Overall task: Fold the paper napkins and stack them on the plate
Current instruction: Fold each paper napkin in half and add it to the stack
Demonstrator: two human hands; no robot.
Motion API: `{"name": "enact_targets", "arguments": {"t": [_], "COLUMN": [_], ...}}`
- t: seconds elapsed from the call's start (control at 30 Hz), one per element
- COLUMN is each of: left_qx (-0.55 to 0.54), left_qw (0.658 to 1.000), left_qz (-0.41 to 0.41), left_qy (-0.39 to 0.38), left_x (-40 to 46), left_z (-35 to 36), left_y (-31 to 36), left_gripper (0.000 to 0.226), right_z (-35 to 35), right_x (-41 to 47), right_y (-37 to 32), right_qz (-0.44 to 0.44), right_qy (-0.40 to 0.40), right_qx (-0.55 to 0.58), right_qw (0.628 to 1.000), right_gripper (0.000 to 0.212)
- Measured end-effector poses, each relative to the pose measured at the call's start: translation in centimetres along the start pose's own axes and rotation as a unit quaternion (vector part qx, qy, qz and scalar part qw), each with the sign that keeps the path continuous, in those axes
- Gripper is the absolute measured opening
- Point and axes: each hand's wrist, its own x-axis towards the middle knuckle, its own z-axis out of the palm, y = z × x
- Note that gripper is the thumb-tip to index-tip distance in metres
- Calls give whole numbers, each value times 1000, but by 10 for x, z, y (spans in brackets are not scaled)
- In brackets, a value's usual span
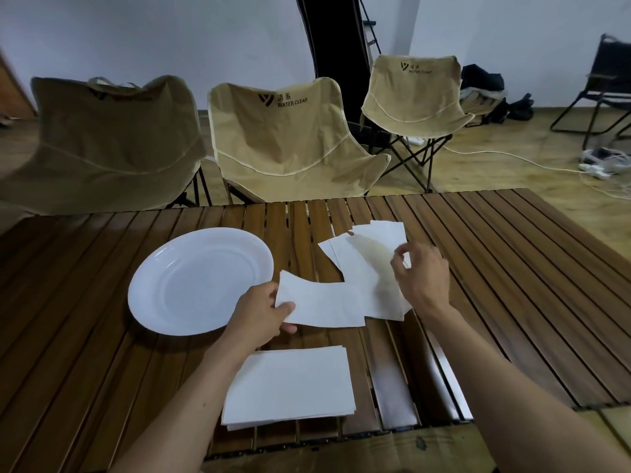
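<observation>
Pinching a napkin lying long-axis left-right, left hand; right hand grips loose napkins

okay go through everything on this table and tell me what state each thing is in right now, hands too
Plate: upright on the table, holds no napkins.
Held napkin: lifted, pinched at its left edge.
Loose napkins: spread out, overlapping, unfolded.
Napkin stack: flat, squared, near table edge.
Left hand: pinches the held napkin.
Right hand: fingers curled over the loose napkins; grip unclear.
</observation>
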Motion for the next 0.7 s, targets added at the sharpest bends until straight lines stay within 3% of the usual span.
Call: {"name": "enact_targets", "arguments": {"t": [0.1,0.17,0.23,0.33,0.43,0.53,0.63,0.7], "left_qx": [-10,-24,-63,-160,-235,-241,-229,-157], "left_qw": [1000,999,996,983,963,959,958,977], "left_qz": [-22,-45,-55,-69,-118,-143,-167,-143], "left_qy": [-7,-15,-30,-51,-52,-47,-55,-35], "left_x": [-1,-4,-9,-19,-26,-27,-22,-19], "left_z": [-2,-4,-6,-9,-12,-15,-14,-11], "left_y": [-2,-2,-1,3,11,15,11,7], "left_gripper": [32,30,30,35,28,19,33,29], "right_z": [-25,-41,-46,-28,-5,9,15,15], "right_x": [-4,-14,-28,-46,-53,-52,-49,-44], "right_y": [-33,-53,-62,-57,-46,-39,-39,-38], "right_qz": [3,32,83,135,117,83,23,-4], "right_qy": [-57,-140,-219,-248,-227,-210,-216,-218], "right_qx": [246,403,464,353,231,166,110,77], "right_qw": [968,904,854,892,939,960,970,973], "right_gripper": [8,16,15,14,15,10,10,17]}}
